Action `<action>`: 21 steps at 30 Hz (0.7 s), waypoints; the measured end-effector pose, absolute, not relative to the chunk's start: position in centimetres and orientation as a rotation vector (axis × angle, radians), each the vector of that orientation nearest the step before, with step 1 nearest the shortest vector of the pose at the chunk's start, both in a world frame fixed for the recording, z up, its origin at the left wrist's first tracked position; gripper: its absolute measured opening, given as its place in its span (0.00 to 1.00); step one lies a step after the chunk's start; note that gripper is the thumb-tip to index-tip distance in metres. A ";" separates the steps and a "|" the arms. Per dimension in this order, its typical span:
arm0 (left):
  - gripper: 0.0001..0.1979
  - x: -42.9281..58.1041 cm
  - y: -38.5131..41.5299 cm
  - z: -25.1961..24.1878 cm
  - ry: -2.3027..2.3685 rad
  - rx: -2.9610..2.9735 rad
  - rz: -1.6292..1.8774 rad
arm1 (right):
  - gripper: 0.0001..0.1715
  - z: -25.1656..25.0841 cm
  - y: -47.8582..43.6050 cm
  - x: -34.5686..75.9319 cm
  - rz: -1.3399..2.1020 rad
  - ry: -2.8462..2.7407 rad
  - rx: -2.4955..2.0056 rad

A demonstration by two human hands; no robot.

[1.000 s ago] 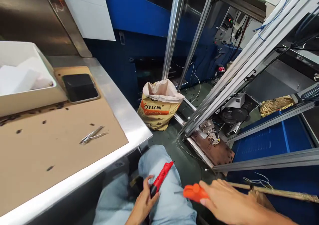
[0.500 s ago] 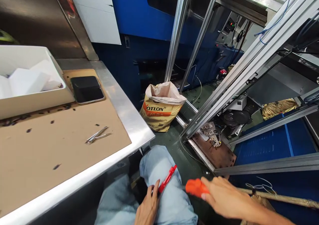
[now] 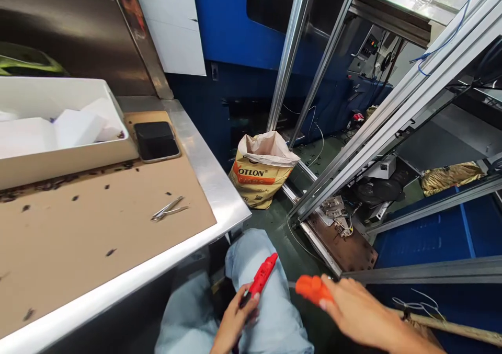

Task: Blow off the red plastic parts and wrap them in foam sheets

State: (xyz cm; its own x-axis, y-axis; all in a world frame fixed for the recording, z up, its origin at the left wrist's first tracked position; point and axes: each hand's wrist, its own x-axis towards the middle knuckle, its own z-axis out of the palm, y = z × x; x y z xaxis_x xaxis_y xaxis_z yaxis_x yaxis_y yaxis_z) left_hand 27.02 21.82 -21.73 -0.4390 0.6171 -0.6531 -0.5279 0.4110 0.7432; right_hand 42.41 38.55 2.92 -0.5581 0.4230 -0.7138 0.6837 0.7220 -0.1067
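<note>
My left hand (image 3: pixel 240 312) rests above my jeans-covered knee, its fingers closed on a long red plastic piece (image 3: pixel 263 274) that points up and to the right. Something dark shows at the piece's lower end, under the fingers. To the right, past the knee, my right hand (image 3: pixel 349 304) grips a chunky orange plastic piece (image 3: pixel 314 288), held between thumb and fingers. What exactly the two pieces are I cannot make out. The hands are apart, and the two pieces do not touch.
At left, a metal-edged table (image 3: pixel 196 150) carries brown cardboard (image 3: pixel 129 202), a white bin (image 3: pixel 70 160), a phone (image 3: pixel 157 140), small pliers-like cutters (image 3: pixel 168 210) and dark scraps. An open paper sack (image 3: pixel 262 179) stands on the floor ahead. Aluminium frame bars (image 3: pixel 376 118) rise at right.
The red piece has turned and now shows a broader side, with my left fingers wrapped lower on it. The orange piece has shifted slightly right. The view has swung a little left.
</note>
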 end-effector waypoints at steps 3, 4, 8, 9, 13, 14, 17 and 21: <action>0.15 25.8 21.8 -20.9 1.184 -0.217 1.369 | 0.31 3.1 37.8 41.7 -0.484 2.219 0.796; 0.14 25.4 21.7 -20.6 1.072 -0.297 1.392 | 0.31 3.1 37.5 41.5 -0.516 2.200 0.746; 0.16 24.4 21.3 -19.9 0.748 -0.557 1.461 | 0.30 2.6 36.4 40.7 -0.467 2.275 0.716; 0.16 24.3 21.3 -19.9 0.704 -0.612 1.479 | 0.29 2.5 36.3 40.6 -0.442 2.278 0.698; 0.19 24.2 21.3 -20.2 0.581 -0.738 1.515 | 0.25 1.9 36.2 39.9 -0.416 2.222 0.584; 0.20 24.1 21.3 -20.2 0.556 -0.742 1.514 | 0.25 1.8 36.3 39.7 -0.391 2.258 0.618; 0.16 23.9 21.2 -20.4 0.532 -0.724 1.501 | 0.24 1.4 36.4 39.2 -0.360 2.282 0.634; 0.14 24.4 21.4 -21.0 0.677 -0.635 1.456 | 0.22 1.3 36.7 38.6 -0.382 2.270 0.584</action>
State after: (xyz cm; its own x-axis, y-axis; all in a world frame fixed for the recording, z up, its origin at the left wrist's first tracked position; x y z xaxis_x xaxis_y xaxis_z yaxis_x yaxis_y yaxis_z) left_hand 24.36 21.40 -20.97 0.0013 0.6664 -0.7456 -0.9996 0.0227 0.0185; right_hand 38.59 36.74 1.29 -0.6164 0.2931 -0.7309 0.5160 0.8514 -0.0938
